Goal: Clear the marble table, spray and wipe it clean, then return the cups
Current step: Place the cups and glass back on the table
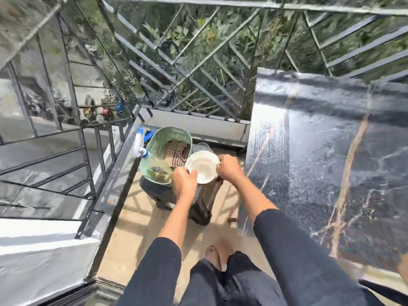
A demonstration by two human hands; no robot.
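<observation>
Hands meeting on white cups: the left hand pinches the near rim, and the right hand curls round the opposite side, probably at a handle, though blur hides it. The two-sided grip likely steadies stacked crockery, as a second white rim shows just behind the first. Beneath the hands stands a dark stool, seemingly a parking place off the table. Just left of the left hand, a green basket keeps the spray bottle and striped cloth together within reach. The marble table, glossy, lies just right of the right hand. Whether the cups are being parked or fetched cannot be told.
</observation>
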